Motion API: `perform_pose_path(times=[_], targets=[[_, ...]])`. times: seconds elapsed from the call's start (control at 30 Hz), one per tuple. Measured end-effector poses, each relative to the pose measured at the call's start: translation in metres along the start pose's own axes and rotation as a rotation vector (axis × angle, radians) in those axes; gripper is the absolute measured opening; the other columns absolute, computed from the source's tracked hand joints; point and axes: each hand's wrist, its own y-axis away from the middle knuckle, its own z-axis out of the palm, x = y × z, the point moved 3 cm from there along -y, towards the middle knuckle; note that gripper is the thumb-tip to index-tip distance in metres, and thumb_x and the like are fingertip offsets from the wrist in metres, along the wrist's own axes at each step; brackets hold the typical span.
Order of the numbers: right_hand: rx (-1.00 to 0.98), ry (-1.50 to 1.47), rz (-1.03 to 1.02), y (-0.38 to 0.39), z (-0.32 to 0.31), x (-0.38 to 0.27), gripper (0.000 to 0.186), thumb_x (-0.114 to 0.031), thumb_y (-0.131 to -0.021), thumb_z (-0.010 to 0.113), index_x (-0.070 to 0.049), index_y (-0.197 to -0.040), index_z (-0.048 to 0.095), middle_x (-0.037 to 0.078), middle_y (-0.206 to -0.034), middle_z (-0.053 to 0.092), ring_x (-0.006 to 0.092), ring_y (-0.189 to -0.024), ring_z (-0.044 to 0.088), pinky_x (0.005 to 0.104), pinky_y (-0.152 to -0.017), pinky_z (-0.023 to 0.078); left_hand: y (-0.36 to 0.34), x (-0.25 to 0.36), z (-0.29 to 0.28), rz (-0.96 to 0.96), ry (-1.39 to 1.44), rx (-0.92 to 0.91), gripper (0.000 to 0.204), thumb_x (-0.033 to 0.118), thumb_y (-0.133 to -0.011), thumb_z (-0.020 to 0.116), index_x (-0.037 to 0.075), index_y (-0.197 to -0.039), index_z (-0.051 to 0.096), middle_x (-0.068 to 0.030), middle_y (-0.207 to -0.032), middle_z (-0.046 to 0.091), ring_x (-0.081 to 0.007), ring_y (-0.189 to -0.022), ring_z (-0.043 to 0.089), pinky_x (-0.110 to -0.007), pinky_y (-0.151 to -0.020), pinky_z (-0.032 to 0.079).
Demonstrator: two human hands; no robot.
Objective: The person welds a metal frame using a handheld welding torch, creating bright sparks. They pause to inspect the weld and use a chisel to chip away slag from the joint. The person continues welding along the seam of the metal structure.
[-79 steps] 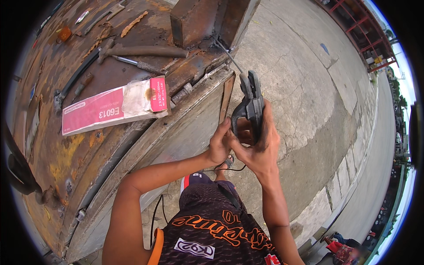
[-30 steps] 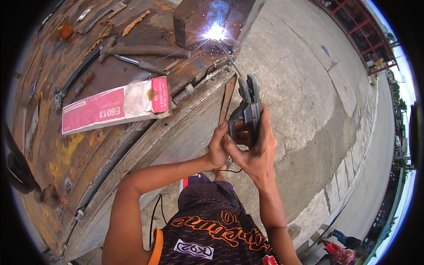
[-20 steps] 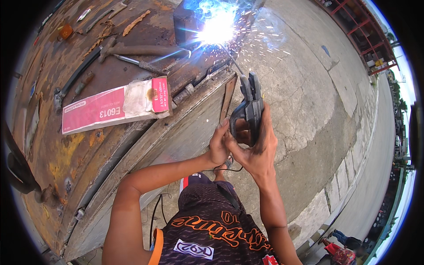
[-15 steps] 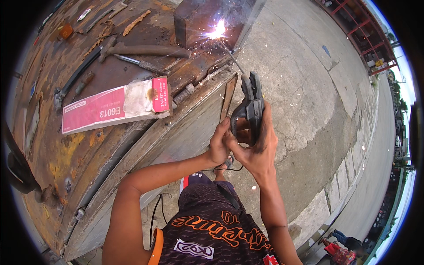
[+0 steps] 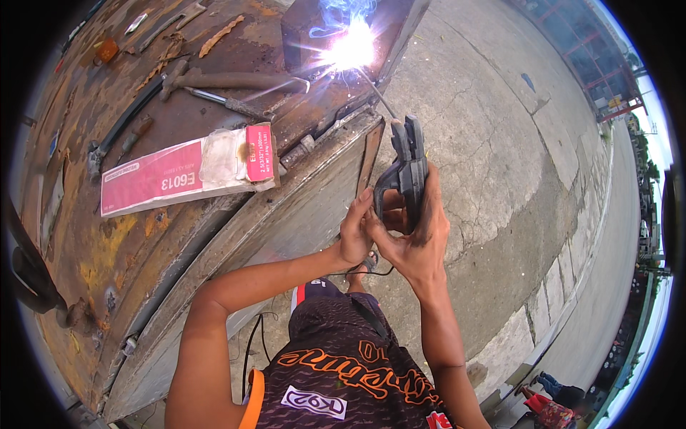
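Observation:
My right hand grips a black welding electrode holder from the right, and my left hand closes round its lower part from the left. A thin electrode rod runs from the jaws up to a glaring arc, with blue smoke and sparks, at the foot of an upright steel piece on the rusty table. The glare hides the rod's tip and the joint. A pink and white cardboard box lies at the table's edge, left of my hands.
A hammer, a metal-shafted tool and other tools lie on the rusty tabletop. Cables hang near my legs. Concrete pavement spreads rightward toward a red-framed structure. Other people are at lower right.
An arc has appeared at the rod's end since the oldest frame; it flared, dimmed, and is bright again. Both hands and the holder stay nearly in place, shifting slightly.

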Motion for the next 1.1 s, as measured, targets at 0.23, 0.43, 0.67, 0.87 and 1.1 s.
perform_pose_path(times=[0.23,0.43,0.67,0.87,1.1], targets=[[0.023,0.066,-0.028,-0.002,0.000,0.000,0.093,-0.007,-0.076,0.080,0.010,-0.149,0.026,0.013,-0.094,0.069,0.0177,-0.079,0.073,0.0301,-0.066,0.062,-0.001,0.003,0.003,-0.023,-0.017,-0.004,0.087,0.070,-0.095,0.029,-0.005,-0.130,0.057,-0.0174,-0.121,0.065,-0.0283,-0.106,0.065,-0.046,-0.097,0.049],[0.029,0.055,-0.013,-0.003,0.001,-0.001,0.094,-0.009,-0.075,0.081,0.010,-0.149,0.026,0.013,-0.093,0.070,0.0175,-0.078,0.073,0.0301,-0.066,0.062,0.000,0.002,0.001,-0.023,-0.009,0.006,0.087,0.070,-0.095,0.029,-0.006,-0.129,0.057,-0.0180,-0.120,0.066,-0.0287,-0.106,0.065,-0.045,-0.097,0.049],[0.037,0.031,-0.002,-0.002,0.002,-0.001,0.094,-0.014,-0.074,0.082,0.009,-0.148,0.029,0.012,-0.093,0.069,0.0178,-0.077,0.073,0.0300,-0.066,0.061,0.001,0.003,0.003,-0.018,-0.012,0.027,0.087,0.069,-0.095,0.028,-0.006,-0.129,0.056,-0.0171,-0.116,0.067,-0.0280,-0.103,0.066,-0.043,-0.095,0.049],[0.202,-0.215,0.276,0.002,-0.011,0.006,0.081,-0.022,-0.080,0.080,0.004,-0.145,0.039,0.006,-0.091,0.064,0.0142,-0.069,0.063,0.0261,-0.057,0.053,0.002,0.010,0.007,-0.003,-0.012,-0.153,0.083,0.067,-0.098,0.028,-0.005,-0.129,0.057,-0.0149,-0.114,0.066,-0.0238,-0.101,0.065,-0.039,-0.094,0.049],[-0.019,0.274,-0.214,0.008,-0.006,-0.002,0.105,-0.028,-0.065,0.088,0.005,-0.148,0.034,0.020,-0.110,0.064,0.0307,-0.083,0.071,0.0380,-0.063,0.059,0.007,-0.004,0.003,0.067,0.149,0.001,0.080,0.062,-0.103,0.016,-0.003,-0.140,0.046,-0.0164,-0.122,0.065,-0.0242,-0.114,0.063,-0.042,-0.104,0.047]])
